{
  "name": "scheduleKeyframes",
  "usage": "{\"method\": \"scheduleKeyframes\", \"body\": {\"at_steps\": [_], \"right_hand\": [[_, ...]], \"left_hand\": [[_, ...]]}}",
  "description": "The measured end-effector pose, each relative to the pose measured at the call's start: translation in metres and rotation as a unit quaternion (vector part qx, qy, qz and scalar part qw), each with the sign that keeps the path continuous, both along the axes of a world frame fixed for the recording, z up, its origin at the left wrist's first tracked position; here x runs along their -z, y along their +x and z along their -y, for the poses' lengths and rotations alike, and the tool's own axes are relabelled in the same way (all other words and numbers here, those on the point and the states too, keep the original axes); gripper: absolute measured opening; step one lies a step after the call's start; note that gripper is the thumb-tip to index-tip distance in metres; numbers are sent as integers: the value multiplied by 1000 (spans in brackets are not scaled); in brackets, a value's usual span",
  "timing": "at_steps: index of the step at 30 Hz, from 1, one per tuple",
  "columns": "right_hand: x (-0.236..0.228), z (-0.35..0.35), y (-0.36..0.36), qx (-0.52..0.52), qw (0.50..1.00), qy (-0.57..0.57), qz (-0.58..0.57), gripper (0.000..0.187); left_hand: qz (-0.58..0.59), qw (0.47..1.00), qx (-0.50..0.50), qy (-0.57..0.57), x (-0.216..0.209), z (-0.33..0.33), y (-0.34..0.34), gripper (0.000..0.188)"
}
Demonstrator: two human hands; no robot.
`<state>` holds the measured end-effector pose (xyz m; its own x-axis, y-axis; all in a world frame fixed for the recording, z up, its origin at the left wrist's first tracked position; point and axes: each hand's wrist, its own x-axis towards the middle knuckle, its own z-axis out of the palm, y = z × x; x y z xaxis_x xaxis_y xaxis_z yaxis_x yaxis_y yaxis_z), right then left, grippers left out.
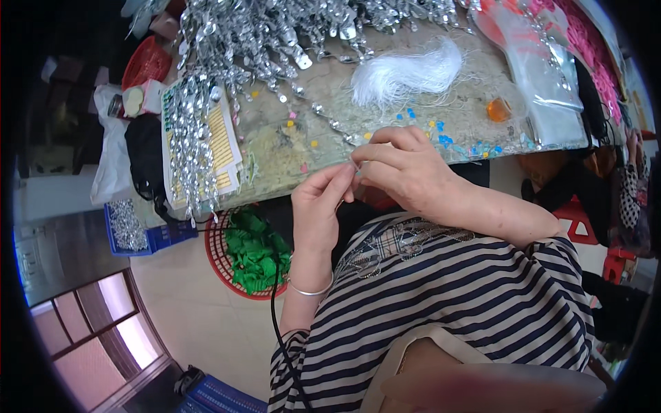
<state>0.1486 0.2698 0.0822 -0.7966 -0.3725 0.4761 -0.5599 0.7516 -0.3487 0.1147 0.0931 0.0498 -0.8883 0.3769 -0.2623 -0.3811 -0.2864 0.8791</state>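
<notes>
My left hand (320,193) and my right hand (416,172) meet at the fingertips just off the table's near edge. Both are closed in a pinch. A strand of silver, shiny pieces (330,122) runs from the pile at the back of the table down to my right fingers. Whatever small part my left thumb and finger pinch is too hidden to make out. Behind my hands lies a bundle of white thread (410,74), apart from them. The pile of silver strands (275,31) covers the far side of the table.
Small blue, yellow and pink bits dot the worn table (275,162). An amber lump (498,109) and clear plastic bags (551,89) lie at right. More silver strands hang over printed sheets (224,144) at left. Below stand a red basket of green pieces (251,251) and a blue bin (162,237).
</notes>
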Motion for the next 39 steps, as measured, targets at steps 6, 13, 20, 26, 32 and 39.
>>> {"method": "scheduleKeyframes", "body": {"at_steps": [6,13,20,26,32,39], "right_hand": [[2,4,-1,13,1000,12,-17,26],[-5,5,-2,8,997,-76,22,15],[6,-7,-17,0,930,-266,253,10],[3,-6,-24,16,905,-297,303,14],[1,-9,-26,-9,902,-319,292,13],[-8,-13,-27,62,927,-311,200,13]], "left_hand": [[67,997,16,33,1,-4,-1,13],[21,1000,-13,18,-7,-5,3,12],[-174,981,5,-85,-15,-4,-4,6],[-168,979,24,-113,-9,-4,-6,7],[-9,999,36,-14,-16,-10,-7,9],[-45,997,-29,-63,-21,-15,-9,7]]}}
